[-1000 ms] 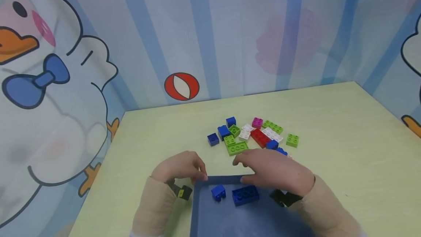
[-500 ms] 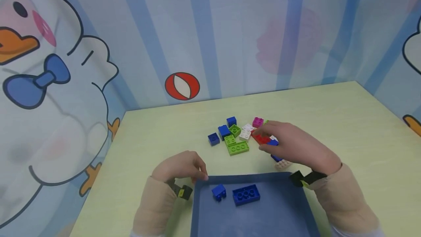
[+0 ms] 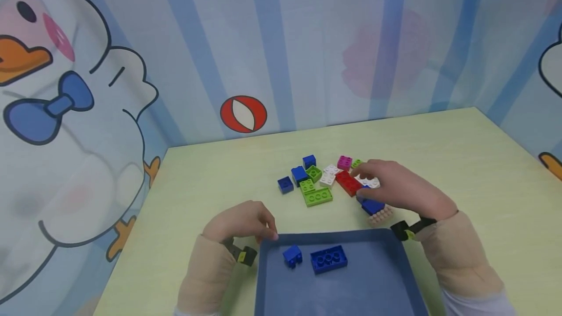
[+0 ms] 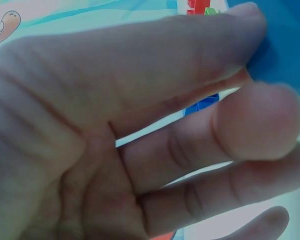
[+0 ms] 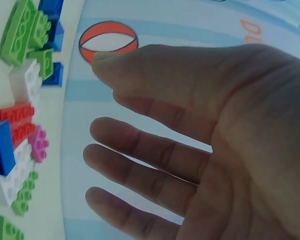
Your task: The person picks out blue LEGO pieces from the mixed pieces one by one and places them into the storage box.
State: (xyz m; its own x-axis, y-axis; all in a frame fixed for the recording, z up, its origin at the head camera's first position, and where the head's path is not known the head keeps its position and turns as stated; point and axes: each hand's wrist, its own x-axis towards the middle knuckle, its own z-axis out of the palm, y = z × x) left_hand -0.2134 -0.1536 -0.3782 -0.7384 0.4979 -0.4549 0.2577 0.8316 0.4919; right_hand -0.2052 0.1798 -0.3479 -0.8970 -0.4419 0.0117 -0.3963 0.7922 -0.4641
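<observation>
My left hand (image 3: 243, 221) pinches the far left corner of a blue-grey tray (image 3: 333, 238). In the left wrist view its thumb overlaps the tray. Inside the tray lie a small blue toy brick (image 3: 292, 256) and a longer blue brick (image 3: 322, 267) showing its hollow underside. Beyond the tray, my right hand (image 3: 397, 187) hovers over the right side of a brick pile, fingers spread and nothing in them. Close under it are a red brick (image 3: 348, 183), a blue brick (image 3: 372, 207), a white brick (image 3: 371, 183) partly hidden by the fingers, and a beige brick (image 3: 382, 215).
Left of the red brick lie green bricks (image 3: 318, 197), white ones (image 3: 327, 180) and blue ones (image 3: 285, 185). A pink brick (image 3: 344, 162) sits at the back. A printed curtain (image 3: 298, 52) borders the pale yellow table (image 3: 210, 174).
My right hand has moved from over the tray's far edge to the right and away, over the brick pile, uncovering the tray's right side. The left hand has stayed at the corner.
</observation>
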